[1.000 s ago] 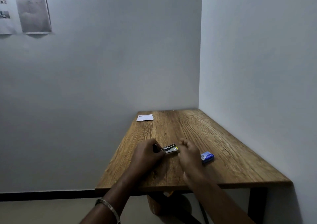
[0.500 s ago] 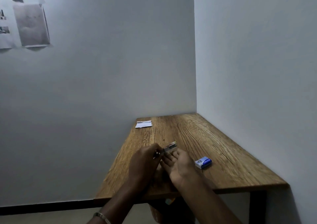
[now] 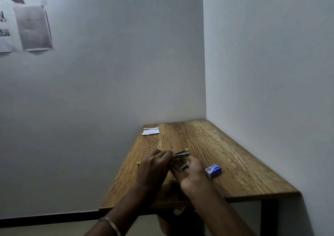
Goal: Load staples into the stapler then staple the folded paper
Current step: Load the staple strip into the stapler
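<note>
Left hand (image 3: 155, 165) pinched round the stapler (image 3: 182, 154), lifted just over the table (image 3: 235, 163). Right hand (image 3: 191, 172) palm-up and loose beneath, cupping staples (image 3: 184, 166). Blue staple box (image 3: 213, 170) just right, folded paper (image 3: 151, 131) way back by the wall.

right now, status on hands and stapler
Left hand grips stapler, raised. Right hand palm up, staples in it. Folded paper far, untouched. Nothing blocking.

Stapler (image 3: 182, 154): metallic grey, yellow-tipped. Staple box (image 3: 213, 170), at its 4 o'clock: blue and white. Folded paper (image 3: 151, 131), at 11 o'clock: white. Table (image 3: 216, 145): brown, wood-grained. Silver bangle (image 3: 110, 225) is seen.
</note>
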The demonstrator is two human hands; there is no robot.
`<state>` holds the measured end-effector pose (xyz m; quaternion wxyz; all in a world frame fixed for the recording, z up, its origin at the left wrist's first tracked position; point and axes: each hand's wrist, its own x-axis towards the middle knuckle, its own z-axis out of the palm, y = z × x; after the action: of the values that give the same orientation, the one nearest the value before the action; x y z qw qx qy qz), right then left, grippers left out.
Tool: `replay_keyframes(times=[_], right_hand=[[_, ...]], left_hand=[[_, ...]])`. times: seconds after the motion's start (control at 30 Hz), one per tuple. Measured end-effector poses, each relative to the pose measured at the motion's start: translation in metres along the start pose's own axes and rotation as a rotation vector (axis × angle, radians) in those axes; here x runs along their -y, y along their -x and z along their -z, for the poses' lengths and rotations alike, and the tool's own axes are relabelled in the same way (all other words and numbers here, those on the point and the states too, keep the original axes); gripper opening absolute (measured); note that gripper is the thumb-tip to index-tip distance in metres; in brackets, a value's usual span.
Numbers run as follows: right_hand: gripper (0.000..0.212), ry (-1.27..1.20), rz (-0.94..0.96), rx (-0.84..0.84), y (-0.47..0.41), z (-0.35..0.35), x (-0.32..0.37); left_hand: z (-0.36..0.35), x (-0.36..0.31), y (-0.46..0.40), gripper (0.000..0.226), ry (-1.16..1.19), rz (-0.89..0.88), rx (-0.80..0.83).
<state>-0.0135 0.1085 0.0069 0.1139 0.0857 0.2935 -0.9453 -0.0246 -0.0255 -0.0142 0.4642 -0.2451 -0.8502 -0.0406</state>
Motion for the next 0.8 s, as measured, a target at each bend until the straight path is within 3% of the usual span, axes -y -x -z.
replay_keyframes(times=[0.2,0.33,0.6,0.8], right_hand=[[0.030,0.214,-0.007,0.018,-0.003,0.006,0.005],[0.040,0.370,0.007,0.020,-0.003,0.009,0.011],[0.031,0.471,0.099,0.091,0.000,0.023,0.036],[0.013,0.699,0.359,0.095,-0.011,0.037,0.074]], left_hand=[[-0.007,0.007,0.001,0.015,0.261,0.379,0.091],[-0.010,0.014,-0.006,0.015,0.445,0.520,0.159],[-0.022,0.024,-0.007,0.010,0.464,0.574,0.360],[-0.027,0.024,0.000,0.015,0.404,0.528,0.411]])
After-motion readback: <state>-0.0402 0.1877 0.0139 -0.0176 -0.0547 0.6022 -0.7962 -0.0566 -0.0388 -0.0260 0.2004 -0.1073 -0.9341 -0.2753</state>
